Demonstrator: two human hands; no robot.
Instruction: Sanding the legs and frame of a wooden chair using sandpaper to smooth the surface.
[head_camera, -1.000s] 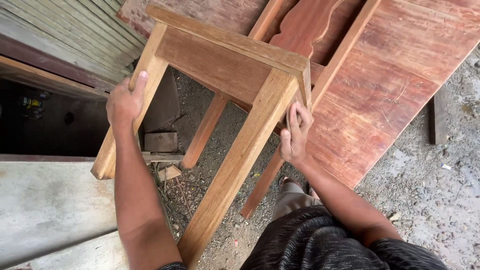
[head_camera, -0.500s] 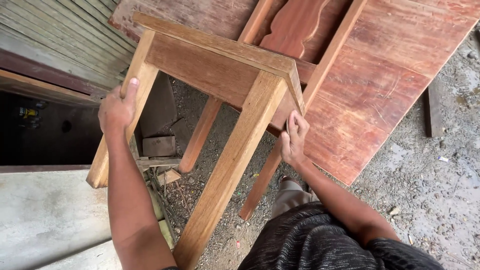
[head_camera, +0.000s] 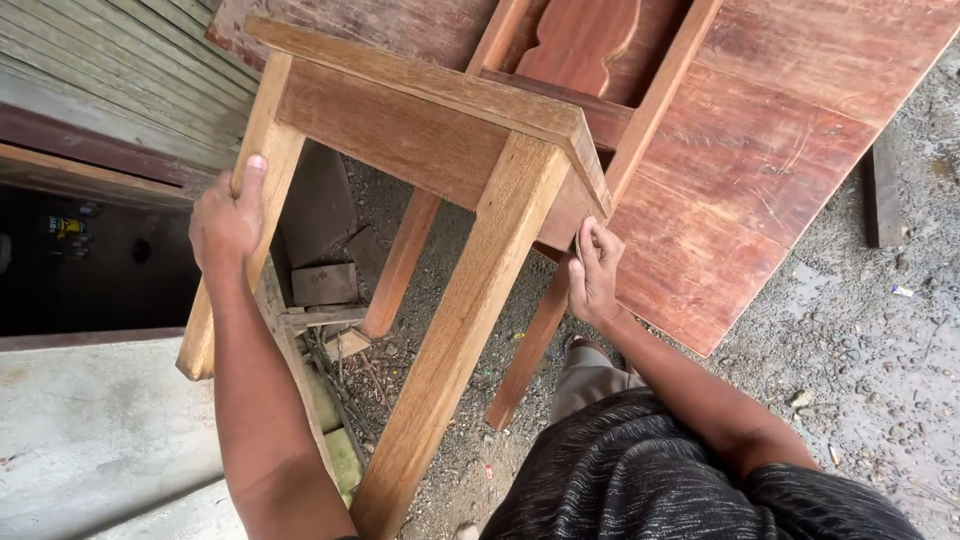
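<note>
A light-brown wooden stool (head_camera: 430, 120) is tipped on its side in front of me, its legs pointing toward me. My left hand (head_camera: 228, 222) is wrapped around the left leg, thumb along its face. At the stool's right side, just under the seat's edge, my right hand (head_camera: 592, 272) has its fingers closed against the wood; what they pinch is hidden. The nearest leg (head_camera: 455, 340) runs down between my arms.
Large reddish wooden boards (head_camera: 760, 150) lie on the gravel ground (head_camera: 880, 380) behind the stool. A grey concrete slab (head_camera: 90, 430) sits at lower left beside a dark opening (head_camera: 90, 260). Small wood offcuts (head_camera: 322, 285) lie under the stool.
The stool has shifted slightly left and its seat edge has risen in view. My right hand has moved up a little along the stool's right side; my left hand keeps its grip.
</note>
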